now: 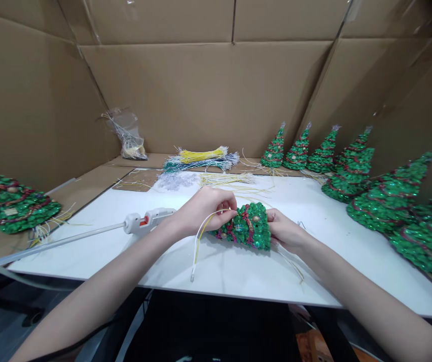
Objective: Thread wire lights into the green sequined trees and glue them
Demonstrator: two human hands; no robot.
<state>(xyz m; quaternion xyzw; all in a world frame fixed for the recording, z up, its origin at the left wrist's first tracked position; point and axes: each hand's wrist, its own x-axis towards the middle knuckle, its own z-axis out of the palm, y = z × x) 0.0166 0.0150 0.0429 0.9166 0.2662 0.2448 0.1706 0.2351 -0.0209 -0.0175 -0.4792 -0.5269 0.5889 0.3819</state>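
Head view: no readable writing or brand anywhere. Small green sequinned cone tree with red trim [246, 226] held sideways just above white worktop [125, 251], near front edge. Left hand [204, 208] fingers closed on tree's narrow end, pinching yellow-white wire [197, 246]. Right hand [285, 231] fingers wrapped round base, tips hidden behind tree. White glue gun [148, 220] lying just left of left hand. Row of finished green trees [351, 171] along right, nearest cut off. Wire bundles [200, 158] at back, blurred.

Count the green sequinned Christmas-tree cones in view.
9: one green sequinned tree cone held between left hand and right hand; one far left; seven along the right. Others may lie out of frame.
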